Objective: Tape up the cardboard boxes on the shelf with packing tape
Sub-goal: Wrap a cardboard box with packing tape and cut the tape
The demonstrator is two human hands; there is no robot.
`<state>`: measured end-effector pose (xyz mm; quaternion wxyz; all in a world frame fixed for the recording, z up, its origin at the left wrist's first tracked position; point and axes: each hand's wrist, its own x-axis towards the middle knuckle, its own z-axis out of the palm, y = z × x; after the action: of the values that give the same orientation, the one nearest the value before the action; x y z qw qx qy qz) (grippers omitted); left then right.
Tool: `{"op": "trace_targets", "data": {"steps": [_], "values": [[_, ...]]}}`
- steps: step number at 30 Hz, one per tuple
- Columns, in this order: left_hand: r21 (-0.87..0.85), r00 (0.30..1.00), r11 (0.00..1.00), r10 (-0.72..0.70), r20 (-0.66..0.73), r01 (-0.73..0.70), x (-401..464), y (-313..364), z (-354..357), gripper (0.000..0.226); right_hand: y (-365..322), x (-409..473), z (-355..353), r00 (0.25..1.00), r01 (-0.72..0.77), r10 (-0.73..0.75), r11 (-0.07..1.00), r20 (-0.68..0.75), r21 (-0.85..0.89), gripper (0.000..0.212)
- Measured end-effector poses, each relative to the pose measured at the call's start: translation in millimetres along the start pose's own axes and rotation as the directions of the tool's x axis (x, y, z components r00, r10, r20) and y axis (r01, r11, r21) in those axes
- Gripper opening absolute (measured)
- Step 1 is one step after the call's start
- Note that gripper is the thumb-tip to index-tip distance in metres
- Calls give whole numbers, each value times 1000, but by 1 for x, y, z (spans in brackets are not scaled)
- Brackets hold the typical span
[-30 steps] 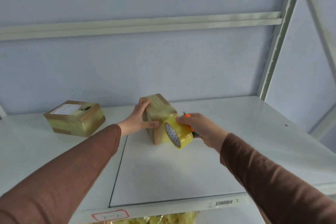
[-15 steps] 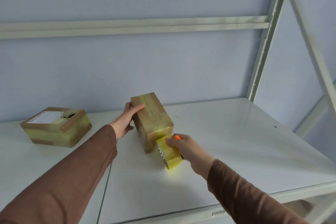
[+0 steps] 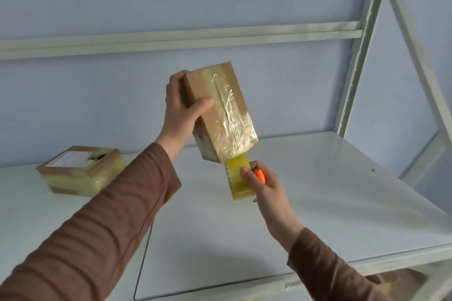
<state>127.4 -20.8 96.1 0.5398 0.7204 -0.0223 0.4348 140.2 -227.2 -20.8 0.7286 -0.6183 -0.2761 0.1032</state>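
My left hand (image 3: 182,110) grips a small cardboard box (image 3: 221,111) and holds it tilted in the air above the white shelf (image 3: 318,198). Shiny tape covers the box's upper face. Just under the box's lower end, my right hand (image 3: 265,188) holds a yellow packing tape roll (image 3: 238,179) together with an orange cutter (image 3: 259,175). A strip of tape runs from the roll up to the box's lower edge.
A second, flatter taped box (image 3: 80,170) with a white label lies on the shelf at the left. A metal upright (image 3: 359,51) and a diagonal brace stand at the right. Another box shows on the level below, bottom right.
My left hand has lifted the box off the shelf and tilted it. My right hand has carried the roll down under the box's lower end.
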Motion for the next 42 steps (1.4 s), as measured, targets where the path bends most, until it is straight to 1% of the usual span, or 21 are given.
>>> {"op": "trace_targets", "data": {"steps": [2, 4, 7, 8, 10, 12, 13, 14, 15, 17, 18, 19, 20, 22, 24, 27, 30, 33, 35, 39, 42], "values": [[-183, 977, 965, -202, -64, 188, -1, -4, -7, 47, -19, -4, -8, 996, 93, -92, 994, 19, -50, 29], [-256, 890, 870, -451, -71, 421, -2, -11, -13, 44, -41, -6, -14, 992, 112, -107, 991, 60, -75, 45], [-263, 589, 557, -806, 54, 787, -12, -27, -20, 32, -75, 7, -20, 991, -22, 25, 1000, 132, -22, 70], [-259, 501, 464, -860, 99, 847, -19, -36, -20, 31, -84, 13, -21, 983, -82, 83, 997, 167, -11, 70], [-249, 390, 349, -910, 139, 904, -40, -57, -22, 34, -97, 25, -20, 957, -185, 184, 983, 223, -17, 60], [-236, 305, 268, -943, 133, 934, -62, -74, -23, 36, -100, 35, -16, 931, -282, 280, 959, 235, -23, 51], [-184, 302, 280, -948, 104, 942, -70, -78, -22, 37, -100, 41, -15, 916, -325, 317, 946, 244, -8, 47], [-96, 344, 338, -937, 60, 936, -75, -81, -23, 37, -98, 46, -13, 901, -362, 345, 932, 262, 17, 42], [-9, 428, 428, -904, -17, 904, -78, -84, -25, 35, -98, 51, -12, 888, -391, 364, 919, 280, 45, 40], [122, 675, 666, -707, -211, 736, -77, -90, -31, 40, -96, 64, -8, 874, -430, 389, 898, 292, 89, 39], [202, 808, 785, -546, -223, 586, -76, -87, -34, 48, -96, 71, -6, 871, -439, 397, 893, 290, 98, 40], [250, 917, 883, -375, -134, 397, -76, -80, -37, 50, -96, 78, -2, 868, -444, 401, 891, 294, 94, 43], [246, 970, 942, -242, 19, 230, -76, -73, -39, 53, -97, 86, 3, 863, -446, 403, 891, 304, 83, 49], [242, 947, 968, -133, 292, 61, -74, -60, -41, 71, -99, 101, 14, 854, -449, 407, 891, 325, 63, 59], [351, 900, 936, -136, 414, -20, -66, -54, -44, 95, -101, 115, 25, 852, -441, 398, 895, 340, 57, 59], [586, 898, 807, -198, 392, -78, -55, -59, -49, 128, -101, 131, 40, 869, -426, 380, 900, 316, 88, 55], [657, 914, 754, -276, 298, 13, -47, -64, -55, 122, -98, 138, 52, 905, -307, 280, 951, 321, 36, 48], [636, 915, 766, -318, 250, 92, -46, -74, -58, 107, -90, 139, 59, 936, -128, 175, 978, 306, -166, 46], [563, 915, 818, -312, 256, 121, -54, -84, -59, 100, -81, 139, 60, 943, -91, 150, 975, 299, -201, 46], [390, 915, 912, -260, 309, 128, -72, -96, -62, 122, -76, 144, 62, 958, -92, 137, 979, 253, -181, 48], [485, 913, 873, -237, 331, 51, -72, -107, -64, 143, -79, 148, 62, 965, -95, 141, 973, 219, -210, 48]]}}
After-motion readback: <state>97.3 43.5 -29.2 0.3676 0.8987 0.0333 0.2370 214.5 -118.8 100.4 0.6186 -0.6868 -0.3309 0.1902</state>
